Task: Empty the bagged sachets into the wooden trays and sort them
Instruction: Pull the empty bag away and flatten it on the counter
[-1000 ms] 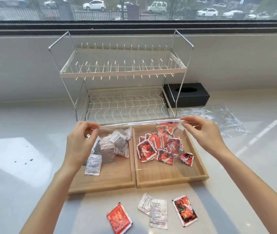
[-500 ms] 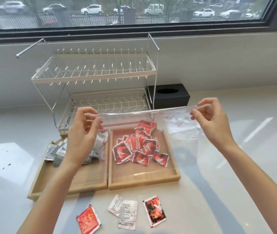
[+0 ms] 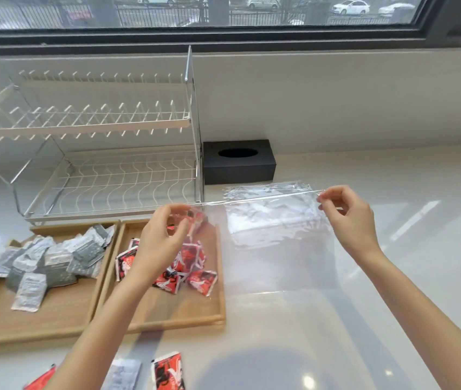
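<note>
An empty clear plastic bag [image 3: 280,260] hangs stretched between my hands. My left hand [image 3: 159,243] pinches its left top corner above the right wooden tray [image 3: 167,313], and my right hand [image 3: 347,218] pinches the right top corner over the counter. Red sachets [image 3: 192,266] lie piled in that right tray, partly behind my left hand. Silver-grey sachets [image 3: 52,257] fill the left wooden tray [image 3: 26,325]. Loose on the counter in front of the trays lie a red sachet [image 3: 169,371], a silver sachet [image 3: 123,375] and another red sachet [image 3: 40,381].
A white two-tier dish rack [image 3: 97,164] stands behind the trays. A black tissue box [image 3: 237,164] sits to its right against the wall. Another crumpled clear bag [image 3: 268,190] lies on the white counter behind the held bag. A window runs along the back.
Both hands have carried the empty bag to the right, off the trays and partly over the counter. The view has turned right with it.
</note>
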### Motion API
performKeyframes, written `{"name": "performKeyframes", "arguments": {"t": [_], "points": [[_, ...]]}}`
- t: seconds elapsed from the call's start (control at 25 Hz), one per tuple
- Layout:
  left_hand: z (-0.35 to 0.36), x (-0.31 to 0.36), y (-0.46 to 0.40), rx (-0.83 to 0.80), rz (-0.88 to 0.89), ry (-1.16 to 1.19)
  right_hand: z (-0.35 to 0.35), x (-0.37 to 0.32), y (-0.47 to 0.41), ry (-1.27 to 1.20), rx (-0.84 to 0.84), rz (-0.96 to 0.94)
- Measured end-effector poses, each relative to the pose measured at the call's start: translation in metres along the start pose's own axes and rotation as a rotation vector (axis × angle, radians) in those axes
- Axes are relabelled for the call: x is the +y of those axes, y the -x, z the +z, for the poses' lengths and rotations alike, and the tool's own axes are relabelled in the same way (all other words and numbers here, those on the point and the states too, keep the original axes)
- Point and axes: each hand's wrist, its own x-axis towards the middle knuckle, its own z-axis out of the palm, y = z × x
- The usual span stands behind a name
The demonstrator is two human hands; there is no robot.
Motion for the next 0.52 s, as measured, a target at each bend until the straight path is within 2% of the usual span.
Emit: {"name": "performKeyframes", "arguments": {"t": [0.28, 0.52], "points": [[0.081, 0.011, -0.062, -0.102, -0.130, -0.156, -0.003, 0.055, -0.080, 0.182, -0.147, 0.088], [0.130, -0.014, -0.115, -0.141, -0.245, -0.231, 0.024, 0.100, -0.133, 0.219, -0.257, 0.175]]}}
